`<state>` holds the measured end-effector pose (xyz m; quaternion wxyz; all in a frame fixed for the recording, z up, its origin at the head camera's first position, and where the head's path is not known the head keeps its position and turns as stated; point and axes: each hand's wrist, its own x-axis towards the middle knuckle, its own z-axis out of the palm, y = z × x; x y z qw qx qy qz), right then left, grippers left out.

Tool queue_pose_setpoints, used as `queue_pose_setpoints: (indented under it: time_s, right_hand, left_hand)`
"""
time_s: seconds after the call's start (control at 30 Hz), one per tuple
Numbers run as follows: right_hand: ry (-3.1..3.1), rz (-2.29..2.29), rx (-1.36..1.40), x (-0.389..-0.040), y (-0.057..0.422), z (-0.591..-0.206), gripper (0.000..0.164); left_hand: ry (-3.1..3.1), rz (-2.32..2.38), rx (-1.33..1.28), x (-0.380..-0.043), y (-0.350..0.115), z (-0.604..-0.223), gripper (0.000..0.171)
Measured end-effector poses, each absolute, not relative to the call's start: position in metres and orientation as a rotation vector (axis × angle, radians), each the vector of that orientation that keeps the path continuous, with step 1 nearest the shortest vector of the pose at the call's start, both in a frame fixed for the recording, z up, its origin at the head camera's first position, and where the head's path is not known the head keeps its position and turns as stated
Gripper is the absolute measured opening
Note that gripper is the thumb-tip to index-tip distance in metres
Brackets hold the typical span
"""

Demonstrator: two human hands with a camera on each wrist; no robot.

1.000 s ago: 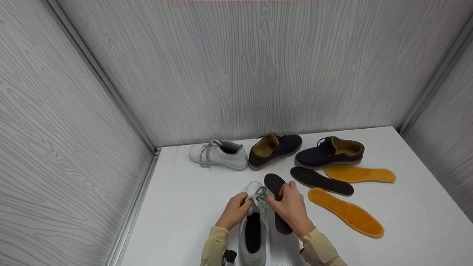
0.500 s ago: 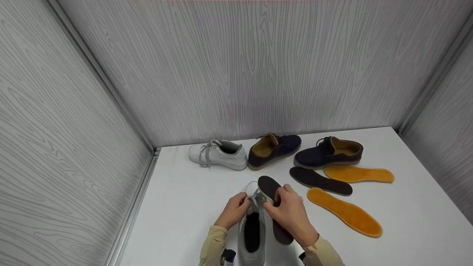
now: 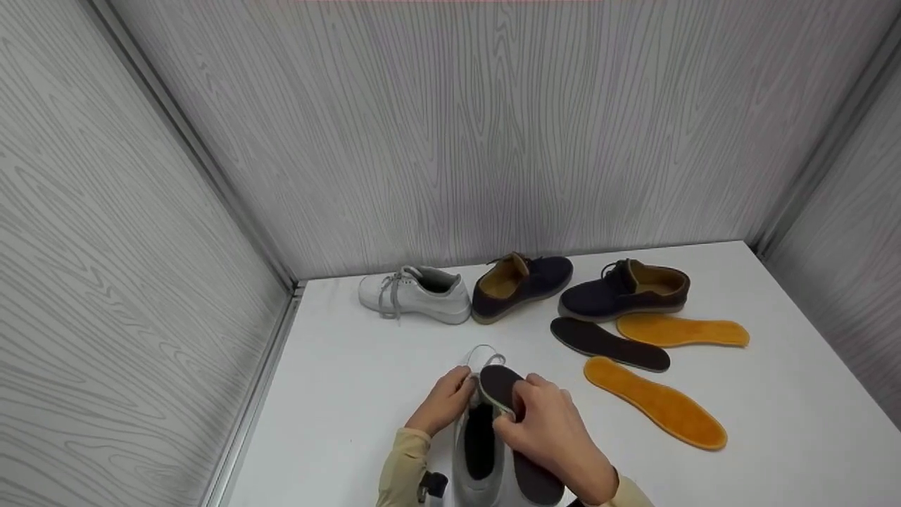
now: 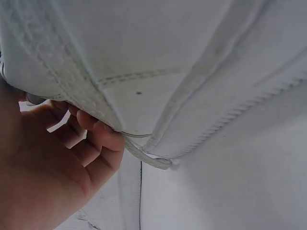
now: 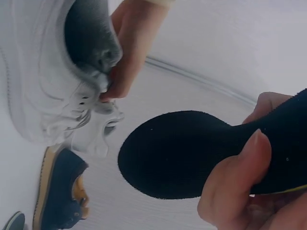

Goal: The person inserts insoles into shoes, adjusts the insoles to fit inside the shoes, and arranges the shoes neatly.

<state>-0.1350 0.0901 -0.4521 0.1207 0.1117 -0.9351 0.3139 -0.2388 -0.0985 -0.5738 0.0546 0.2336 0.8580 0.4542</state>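
Note:
A white lace-up sneaker (image 3: 479,496) stands at the front of the table, toe away from me, its dark opening facing up. My left hand (image 3: 443,404) grips the sneaker's upper by the laces; in the left wrist view, the curled fingers of the left hand (image 4: 53,163) sit at the upper's edge beside a loose lace. A dark insole (image 3: 538,483) is pinched between thumb and fingers of my right hand (image 3: 552,428), slanting just right of the opening. The right wrist view shows the insole's rounded end (image 5: 168,153) beyond the thumb, apart from the sneaker (image 5: 36,72).
Along the back wall stand another white sneaker (image 3: 415,296) and two navy shoes, one in the middle (image 3: 535,282) and one farther right (image 3: 598,301). A second dark insole (image 3: 611,345) and two orange insoles, the upper one (image 3: 683,332) and the lower one (image 3: 658,403), lie at right.
My right hand has drawn the dark insole toward me and left, so its far end now overlaps the sneaker's lacing. The left hand has stayed at the upper.

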Motion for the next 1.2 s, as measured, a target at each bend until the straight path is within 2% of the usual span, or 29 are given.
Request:
queue_pose_setpoints:
  time_s: [0.37, 0.57, 0.8, 1.03, 1.2]
  right_hand:
    - [-2.952, 1.092, 0.466, -0.118, 0.084, -0.439, 0.015]
    - [-2.952, 1.046, 0.540, -0.110, 0.078, -0.438, 0.019]
    - [-2.968, 1.056, 0.634, -0.107, 0.072, -0.444, 0.021]
    - [-3.001, 1.033, 0.641, -0.105, 0.063, -0.457, 0.009]
    - [-3.024, 1.022, 0.634, -0.106, 0.058, -0.466, 0.009]
  left_hand:
    - [2.586, 1.377, 0.619, -0.237, -0.097, -0.575, 0.019]
    - [2.598, 1.363, 0.643, -0.237, -0.096, -0.573, 0.020]
    - [2.592, 1.348, 0.616, -0.237, -0.095, -0.571, 0.024]
    - [2.554, 1.386, 0.586, -0.237, -0.095, -0.572, 0.023]
    - [2.555, 1.394, 0.597, -0.237, -0.096, -0.573, 0.023]
